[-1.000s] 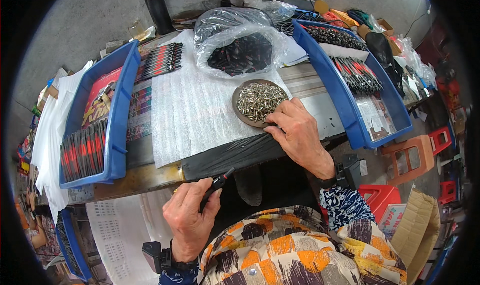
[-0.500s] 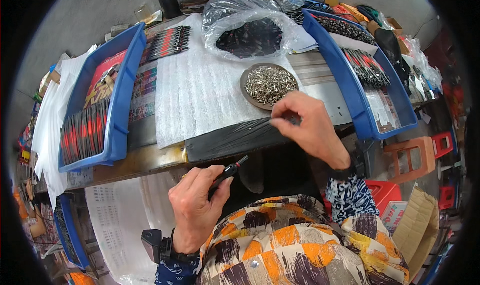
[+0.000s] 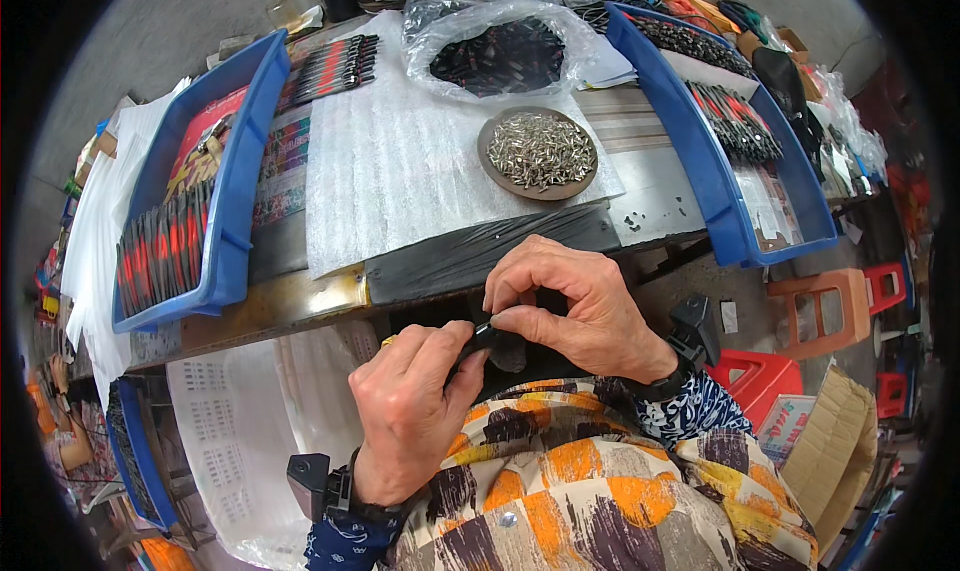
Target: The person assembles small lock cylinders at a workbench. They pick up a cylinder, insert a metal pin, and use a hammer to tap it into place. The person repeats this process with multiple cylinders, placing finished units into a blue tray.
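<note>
My left hand (image 3: 408, 403) is closed round a slim black pen-like barrel (image 3: 480, 342), which points up and to the right. At the barrel's front end, the thumb and forefinger of my right hand (image 3: 580, 309) are pinched together. Whatever lies between those fingertips is hidden. Both hands meet in front of the table edge, over my lap. Beyond them on the table, a round brown dish (image 3: 497, 171) is heaped with small silvery metal pieces (image 3: 540, 149).
A clear plastic bag (image 3: 412, 71) of dark parts stands behind the dish on white foam sheet (image 3: 370, 171). Blue trays with black-and-red pen-like pieces flank it: a left tray (image 3: 236, 256) and a right tray (image 3: 722, 233). Stools (image 3: 822, 311) and cardboard (image 3: 830, 451) are at right.
My right hand has come from beside the dish, down and left, to the barrel's tip. My left hand has shifted slightly right and up with the barrel.
</note>
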Demonstrator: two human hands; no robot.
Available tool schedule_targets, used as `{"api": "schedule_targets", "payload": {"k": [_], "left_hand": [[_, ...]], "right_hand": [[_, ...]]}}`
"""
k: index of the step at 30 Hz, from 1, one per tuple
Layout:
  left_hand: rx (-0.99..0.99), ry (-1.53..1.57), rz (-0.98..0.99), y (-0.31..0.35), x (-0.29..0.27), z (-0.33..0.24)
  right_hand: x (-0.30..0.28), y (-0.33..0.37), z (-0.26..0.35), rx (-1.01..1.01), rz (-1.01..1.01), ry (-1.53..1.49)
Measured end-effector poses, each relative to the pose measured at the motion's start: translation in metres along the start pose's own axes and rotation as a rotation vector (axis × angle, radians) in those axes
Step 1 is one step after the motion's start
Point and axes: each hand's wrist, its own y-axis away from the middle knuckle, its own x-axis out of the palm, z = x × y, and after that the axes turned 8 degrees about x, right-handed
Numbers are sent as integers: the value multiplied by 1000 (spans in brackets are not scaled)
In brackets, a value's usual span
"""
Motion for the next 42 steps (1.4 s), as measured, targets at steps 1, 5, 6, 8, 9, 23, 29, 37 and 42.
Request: {"api": "schedule_targets", "payload": {"k": [1, 5, 6, 8, 9, 23, 29, 37, 42], "left_hand": [[-2, 0, 2, 0, 0, 0], [25, -33, 12, 1, -1, -1], [37, -40, 9, 1, -1, -1], [55, -51, 6, 1, 0, -1], [60, -55, 4, 1, 0, -1], [126, -113, -14, 6, 6, 5], [153, -124, -25, 6, 10, 7], [110, -122, -34, 8, 15, 4], [232, -141, -77, 4, 17, 8]], "right_hand": [[0, 0, 0, 5, -1, -2], [2, 2, 0, 49, -3, -16], [2, 2, 1, 66, -4, -20], [3, 3, 1, 76, 1, -34], [3, 3, 1, 81, 4, -41], [19, 11, -3, -286, -176, 290], [18, 13, -6, -365, -181, 364], [11, 13, -12, -479, -143, 403], [12, 11, -3, 11, -84, 12]]}}
